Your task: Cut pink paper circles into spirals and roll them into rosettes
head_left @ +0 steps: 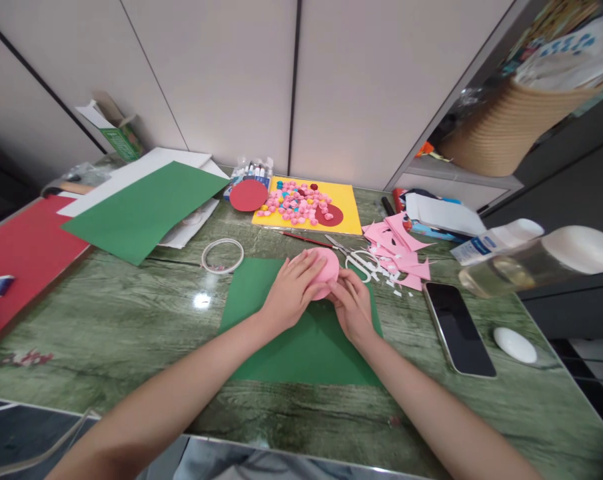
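A pink paper circle (327, 268) is between my two hands, over the upper part of a green sheet (301, 353). My left hand (294, 287) lies across the circle's left side, fingers stretched out flat and thumb near its lower edge. At the lower right edge, the fingertips of my right hand (352, 303) pinch the circle. Whether the circle rests fully on the green sheet is hidden by my hands. White-handled scissors (361, 261) lie just beyond my right hand, beside pink paper scraps (398, 250).
Behind my hands, a yellow sheet (348, 200) carries several small pompoms and a dark red circle. A tape roll (222, 256) lies left. On the right are a phone (458, 330), a bottle (531, 263) and a white oval object (515, 345). Large green paper (146, 207) lies far left.
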Tool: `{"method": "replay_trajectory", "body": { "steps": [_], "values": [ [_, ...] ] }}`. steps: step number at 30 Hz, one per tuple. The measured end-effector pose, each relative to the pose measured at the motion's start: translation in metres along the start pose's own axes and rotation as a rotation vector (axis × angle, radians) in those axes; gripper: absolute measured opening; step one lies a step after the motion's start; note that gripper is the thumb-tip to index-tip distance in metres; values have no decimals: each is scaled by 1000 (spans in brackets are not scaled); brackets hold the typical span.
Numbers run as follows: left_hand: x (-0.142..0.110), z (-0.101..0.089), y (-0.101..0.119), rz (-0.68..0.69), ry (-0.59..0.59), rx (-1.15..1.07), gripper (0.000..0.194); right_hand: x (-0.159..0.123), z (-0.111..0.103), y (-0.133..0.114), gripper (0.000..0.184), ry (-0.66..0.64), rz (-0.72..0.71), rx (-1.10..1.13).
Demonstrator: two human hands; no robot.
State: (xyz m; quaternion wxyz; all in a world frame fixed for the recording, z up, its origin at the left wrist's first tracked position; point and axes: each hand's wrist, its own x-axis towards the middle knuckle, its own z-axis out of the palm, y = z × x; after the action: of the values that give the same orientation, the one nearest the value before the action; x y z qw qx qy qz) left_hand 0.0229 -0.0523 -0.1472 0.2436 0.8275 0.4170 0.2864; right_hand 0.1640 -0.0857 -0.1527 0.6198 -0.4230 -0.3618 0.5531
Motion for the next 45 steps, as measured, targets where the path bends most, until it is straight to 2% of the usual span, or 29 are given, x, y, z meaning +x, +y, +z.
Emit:
{"method": "replay_trajectory", "body": {
  "steps": [3,6,12,15,18,21,26,30,34,38,40,42,45],
  "values": [
    [1,-2,-1,10,127,-58,33,1,-1,2,12,23,-6,-17],
    [5,-8,-2,-31,316,-241,23,2,-3,4,12,58,-24,-45],
    [18,-16,-15,-308,687,-734,17,6,-5,7,15,158,-75,-67],
    [23,-16,-25,-408,769,-963,23,7,-6,8,16,189,-105,-60],
    [26,-18,-31,-438,720,-1246,26,8,-6,8,16,193,-113,-43],
    [29,-21,-34,-521,687,-1422,29,8,-6,9,16,197,-126,-35],
    [31,-21,-40,-589,660,-1526,34,10,-7,11,17,218,-171,-40],
    [31,-16,-40,-654,559,-1548,38,11,-8,12,17,237,-200,-82],
    [27,-15,-30,-674,330,-1473,41,10,-7,12,15,191,-159,-129],
    [23,-15,-23,-688,151,-1302,35,7,-6,7,18,123,-166,-347],
    [22,-14,-23,-689,142,-1190,35,7,-6,4,20,93,-194,-484],
    [23,-14,-26,-658,195,-1051,36,7,-5,3,20,55,-197,-555],
    [26,-18,-36,-606,304,-818,37,7,-4,4,20,-23,-107,-445]
  ]
}}
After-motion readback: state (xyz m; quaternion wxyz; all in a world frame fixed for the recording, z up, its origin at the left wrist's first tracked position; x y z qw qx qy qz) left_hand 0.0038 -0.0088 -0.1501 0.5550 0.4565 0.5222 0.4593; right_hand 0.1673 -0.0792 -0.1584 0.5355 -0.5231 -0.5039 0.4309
